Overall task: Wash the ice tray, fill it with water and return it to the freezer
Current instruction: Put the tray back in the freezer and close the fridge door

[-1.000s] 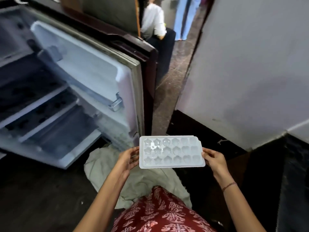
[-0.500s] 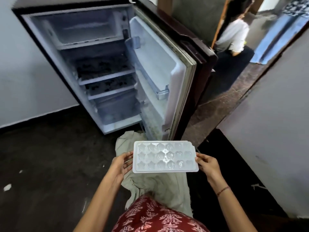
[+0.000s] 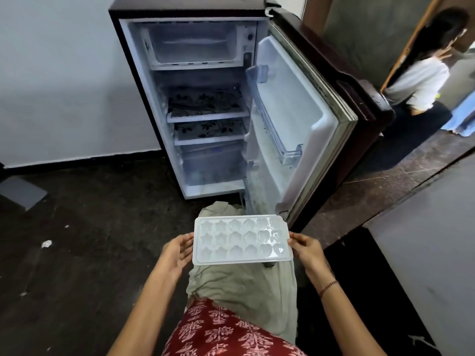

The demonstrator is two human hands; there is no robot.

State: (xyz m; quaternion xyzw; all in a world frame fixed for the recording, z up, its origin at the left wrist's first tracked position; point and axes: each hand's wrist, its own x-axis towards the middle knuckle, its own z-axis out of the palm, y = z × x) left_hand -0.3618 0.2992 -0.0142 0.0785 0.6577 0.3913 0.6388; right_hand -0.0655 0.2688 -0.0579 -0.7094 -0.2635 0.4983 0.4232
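Head view, one frame logged. The ice tray (image 3: 243,240) is white, with star, flower and heart cells, and is held roughly level in the near centre, in front of the open fridge (image 3: 144,104) and above a pale cloth (image 3: 244,289) spread on the dark floor (image 3: 90,253). The left hand (image 3: 177,250) holds the tray's left short edge, palm turned toward it and fingers only lightly curved round the rim. The right hand (image 3: 307,249) pinches the right short edge, thumb on top of the rim and fingers below. A thin thread band (image 3: 329,287) sits on the right wrist. The right-hand cells look glossy, but I cannot tell whether they hold water. The freezer compartment (image 3: 195,44) is at the top of the fridge, far from the tray. Below it are two shelves with floral liners (image 3: 205,102) and a clear drawer (image 3: 213,163). The fridge door (image 3: 303,119) stands swung out to the right and carries a clear door bin (image 3: 280,129). Its lower corner is just beyond the tray's far right corner. A red patterned garment (image 3: 218,332) fills the near edge. Far right, another person (image 3: 421,80) in a white top stands in a doorway, facing away. A small white scrap (image 3: 46,244) lies on the floor at left.
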